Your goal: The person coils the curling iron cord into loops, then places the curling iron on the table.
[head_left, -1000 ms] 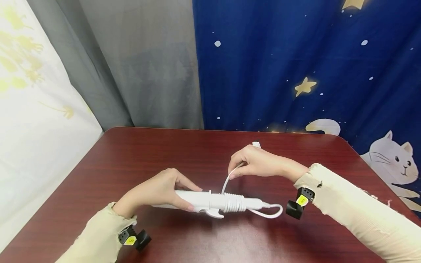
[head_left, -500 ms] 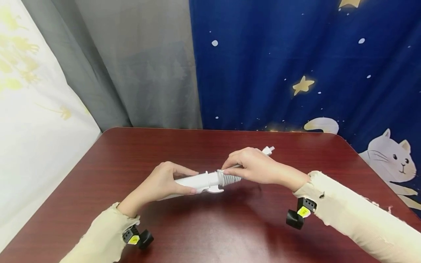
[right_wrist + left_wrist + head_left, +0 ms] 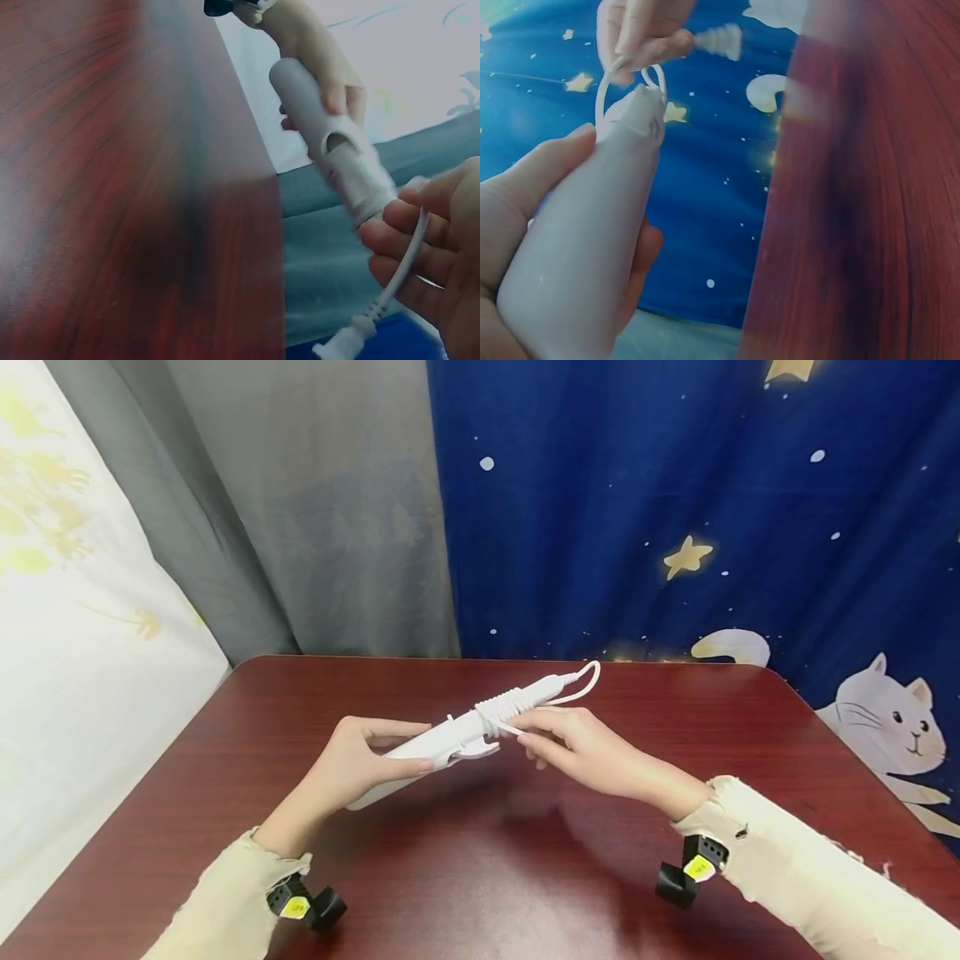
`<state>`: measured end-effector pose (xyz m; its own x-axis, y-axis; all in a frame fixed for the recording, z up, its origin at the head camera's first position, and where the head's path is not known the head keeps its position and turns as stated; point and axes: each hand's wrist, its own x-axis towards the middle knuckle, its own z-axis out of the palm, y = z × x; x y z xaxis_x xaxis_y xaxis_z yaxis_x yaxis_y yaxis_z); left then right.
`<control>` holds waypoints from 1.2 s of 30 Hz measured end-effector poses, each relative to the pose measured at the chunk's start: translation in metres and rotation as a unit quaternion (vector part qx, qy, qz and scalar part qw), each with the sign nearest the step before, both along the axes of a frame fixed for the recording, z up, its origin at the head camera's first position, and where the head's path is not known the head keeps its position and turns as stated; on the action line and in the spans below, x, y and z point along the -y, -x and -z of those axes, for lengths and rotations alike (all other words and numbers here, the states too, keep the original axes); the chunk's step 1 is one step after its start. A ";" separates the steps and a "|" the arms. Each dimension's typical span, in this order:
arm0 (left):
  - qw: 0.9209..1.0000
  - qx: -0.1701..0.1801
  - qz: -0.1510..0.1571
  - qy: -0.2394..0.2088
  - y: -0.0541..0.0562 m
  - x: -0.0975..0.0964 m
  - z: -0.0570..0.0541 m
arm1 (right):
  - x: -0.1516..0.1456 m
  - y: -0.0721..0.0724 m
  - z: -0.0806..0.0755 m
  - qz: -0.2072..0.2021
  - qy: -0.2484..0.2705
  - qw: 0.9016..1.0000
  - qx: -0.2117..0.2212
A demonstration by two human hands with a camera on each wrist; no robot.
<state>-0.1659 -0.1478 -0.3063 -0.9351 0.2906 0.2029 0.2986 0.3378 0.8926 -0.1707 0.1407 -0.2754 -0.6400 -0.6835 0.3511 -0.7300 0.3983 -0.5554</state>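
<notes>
A white curling iron (image 3: 427, 747) is held tilted above the table, its far right end raised. My left hand (image 3: 351, 768) grips its thick barrel, thumb on one side and fingers on the other. A small curved lever (image 3: 477, 748) sticks out on the near side. Several turns of white power cord (image 3: 504, 703) wrap the handle, and a loop of it bends out beyond the handle's end. My right hand (image 3: 592, 753) pinches the cord's free length close beside the turns. In the right wrist view the plug (image 3: 346, 341) dangles below that hand.
The dark red wooden table (image 3: 480, 877) lies beneath both hands. Behind it hang a grey curtain (image 3: 322, 527) and a blue starry curtain (image 3: 600, 527). White patterned cloth (image 3: 90, 652) hangs at the left. Black wrist cameras are strapped to both sleeves.
The curling iron has tilted from nearly level to handle end up and away. My right hand has carried the cord from the far side over to the near side of the handle.
</notes>
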 end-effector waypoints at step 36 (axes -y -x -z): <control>0.985 0.049 0.161 -0.046 -0.015 0.001 -0.015 | -0.007 0.021 0.027 -0.048 -0.066 0.997 -0.017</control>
